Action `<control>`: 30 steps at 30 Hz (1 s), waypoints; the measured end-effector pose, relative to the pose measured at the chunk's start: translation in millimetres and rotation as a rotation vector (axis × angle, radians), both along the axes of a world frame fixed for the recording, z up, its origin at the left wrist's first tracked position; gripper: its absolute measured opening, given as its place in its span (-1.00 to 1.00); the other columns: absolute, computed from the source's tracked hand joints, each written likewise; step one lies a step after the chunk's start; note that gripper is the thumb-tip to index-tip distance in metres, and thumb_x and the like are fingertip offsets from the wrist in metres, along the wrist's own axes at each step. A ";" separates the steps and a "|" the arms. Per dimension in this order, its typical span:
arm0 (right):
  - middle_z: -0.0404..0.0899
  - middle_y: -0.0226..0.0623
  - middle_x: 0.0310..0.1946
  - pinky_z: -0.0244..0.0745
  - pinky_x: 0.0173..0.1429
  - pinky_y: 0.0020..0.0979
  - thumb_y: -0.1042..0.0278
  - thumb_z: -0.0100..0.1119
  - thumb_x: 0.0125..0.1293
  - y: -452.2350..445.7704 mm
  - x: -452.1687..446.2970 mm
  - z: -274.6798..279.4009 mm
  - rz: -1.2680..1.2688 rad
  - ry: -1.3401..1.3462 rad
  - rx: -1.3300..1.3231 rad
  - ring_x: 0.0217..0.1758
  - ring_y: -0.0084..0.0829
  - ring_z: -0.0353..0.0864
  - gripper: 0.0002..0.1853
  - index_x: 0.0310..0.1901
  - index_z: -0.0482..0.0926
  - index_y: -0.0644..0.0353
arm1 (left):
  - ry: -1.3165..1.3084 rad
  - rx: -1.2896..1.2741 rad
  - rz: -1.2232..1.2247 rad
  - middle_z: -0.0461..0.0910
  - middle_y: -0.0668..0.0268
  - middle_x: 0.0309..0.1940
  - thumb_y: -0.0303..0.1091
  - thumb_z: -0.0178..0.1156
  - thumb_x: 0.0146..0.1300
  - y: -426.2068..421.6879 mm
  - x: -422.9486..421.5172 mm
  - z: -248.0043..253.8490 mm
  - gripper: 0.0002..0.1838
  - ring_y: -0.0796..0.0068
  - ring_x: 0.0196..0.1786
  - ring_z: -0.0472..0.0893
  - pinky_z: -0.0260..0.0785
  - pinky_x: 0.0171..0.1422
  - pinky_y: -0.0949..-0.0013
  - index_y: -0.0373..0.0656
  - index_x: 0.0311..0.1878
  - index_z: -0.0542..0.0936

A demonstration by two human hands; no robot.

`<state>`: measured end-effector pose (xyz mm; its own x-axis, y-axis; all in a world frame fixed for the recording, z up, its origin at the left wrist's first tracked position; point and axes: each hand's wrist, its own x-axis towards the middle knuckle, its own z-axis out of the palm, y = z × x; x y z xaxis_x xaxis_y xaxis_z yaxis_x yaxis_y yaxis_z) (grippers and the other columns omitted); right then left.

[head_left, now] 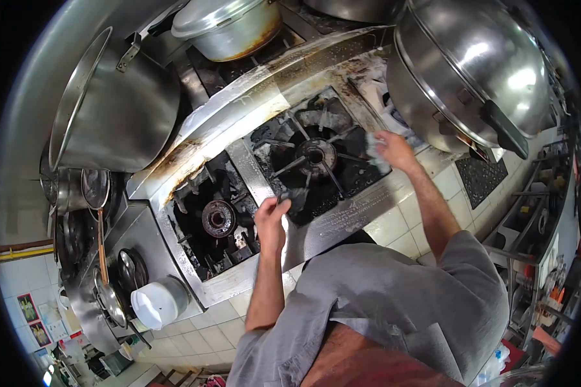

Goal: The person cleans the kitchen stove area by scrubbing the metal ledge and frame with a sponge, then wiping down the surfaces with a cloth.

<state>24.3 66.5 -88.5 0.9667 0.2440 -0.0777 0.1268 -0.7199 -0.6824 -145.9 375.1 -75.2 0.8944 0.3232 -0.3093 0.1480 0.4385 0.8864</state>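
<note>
My left hand (271, 222) is above the metal strip between two burner wells, its fingers closed on a dark scrubbing pad (293, 201). At the right edge of the larger well my right hand (394, 149) grips a pale, wet cloth (375, 149). Between the hands lies the round burner (315, 155) with metal bars around it, in a blackened, wet well. The smaller burner (218, 218) sits in the dirty left well. Foam and water drops cover the stove's steel front (355, 216).
A large steel pot (119, 103) stands at the upper left, a lidded pot (232, 32) at the back. Big metal vessels (465, 71) fill the upper right. A white bucket (159, 303) and several pans are at the lower left. Shelving (529, 238) is at the right.
</note>
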 end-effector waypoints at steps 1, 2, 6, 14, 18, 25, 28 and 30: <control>0.63 -0.13 -0.23 0.50 -0.06 -0.28 0.46 0.17 0.15 13.7 -7.6 5.9 0.033 0.042 0.096 -0.13 -0.20 0.63 -0.69 -0.03 0.48 0.17 | -0.115 -0.108 -0.058 0.51 0.11 0.07 -0.56 0.26 0.05 -13.5 12.7 16.8 -0.88 0.37 0.14 0.44 0.17 0.29 0.32 -0.30 -0.30 0.61; 0.61 -0.23 -0.33 0.50 -0.14 -0.34 0.50 0.15 0.16 34.5 -19.2 19.4 0.044 0.279 0.349 -0.24 -0.39 0.62 -0.69 -0.03 0.46 0.15 | -0.196 -0.144 -0.157 0.28 0.10 0.31 -0.54 0.24 0.05 -19.0 22.0 14.5 -0.88 0.30 0.37 0.23 -0.02 0.42 0.23 -0.31 -0.30 0.62; 0.56 -0.46 -0.34 0.27 -0.51 -0.62 0.61 -0.04 0.19 95.5 -53.4 9.6 0.210 0.581 0.776 -0.45 -0.70 0.47 -0.61 0.04 0.50 0.02 | -0.057 -0.407 -0.249 0.51 0.29 0.02 -0.38 0.19 0.21 -48.8 42.2 3.9 -0.62 0.43 0.07 0.49 0.29 0.21 0.31 -0.26 0.09 0.46; 0.49 -0.41 -0.02 0.30 0.14 -0.46 0.29 0.13 0.34 142.5 -130.3 -5.2 0.101 0.328 1.025 0.05 -0.59 0.41 -0.73 -0.03 0.55 0.29 | -0.050 -0.349 0.072 0.58 0.37 -0.31 -0.34 0.23 0.26 -54.9 19.7 2.1 -0.83 0.58 -0.22 0.55 0.38 -0.09 0.47 -0.21 -0.17 0.53; 0.56 -0.41 -0.21 0.38 -0.02 -0.54 0.39 0.17 0.31 158.6 -133.8 -3.0 -0.189 0.379 1.201 -0.14 -0.62 0.48 -0.76 -0.03 0.54 0.28 | -0.002 -0.141 0.049 0.42 0.25 -0.07 -0.28 0.32 0.19 -45.9 3.2 -35.6 -0.76 0.49 -0.01 0.44 0.27 0.08 0.43 -0.26 -0.20 0.59; 0.61 -0.19 -0.09 0.44 0.05 -0.40 0.56 0.10 0.22 67.9 -60.5 16.3 -0.079 -0.389 0.330 -0.05 -0.28 0.58 -0.76 -0.07 0.54 0.34 | 0.028 0.802 0.041 0.33 0.18 -0.14 -0.30 0.42 0.00 11.0 -73.8 -13.7 -0.82 0.23 0.00 0.39 0.25 0.11 0.28 -0.07 -0.30 0.70; 0.55 -0.05 -0.03 0.41 0.15 -0.26 0.63 -0.01 0.16 -4.7 -15.4 -3.5 0.068 -0.706 -0.101 0.08 -0.07 0.50 -0.69 -0.03 0.51 0.31 | 0.021 1.104 0.162 0.34 0.16 -0.15 -0.33 0.38 -0.02 51.8 -120.3 -15.7 -0.82 0.16 0.00 0.38 0.23 0.13 0.23 -0.05 -0.29 0.71; 0.52 -0.04 0.01 0.38 0.20 -0.26 0.64 -0.02 0.15 -23.9 -15.5 -16.4 0.121 -0.371 -0.166 0.14 -0.08 0.47 -0.65 0.00 0.50 0.31 | 0.208 1.269 0.200 0.36 0.12 -0.08 -0.29 0.34 0.03 81.7 -151.0 -40.6 -0.83 0.10 0.06 0.35 0.18 0.20 0.18 -0.05 -0.28 0.70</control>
<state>8.8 42.6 -104.9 0.9018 0.3706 0.2224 0.4321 -0.7812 -0.4506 -296.9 456.8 -115.8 0.7693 0.6124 0.1823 0.3624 -0.6531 0.6649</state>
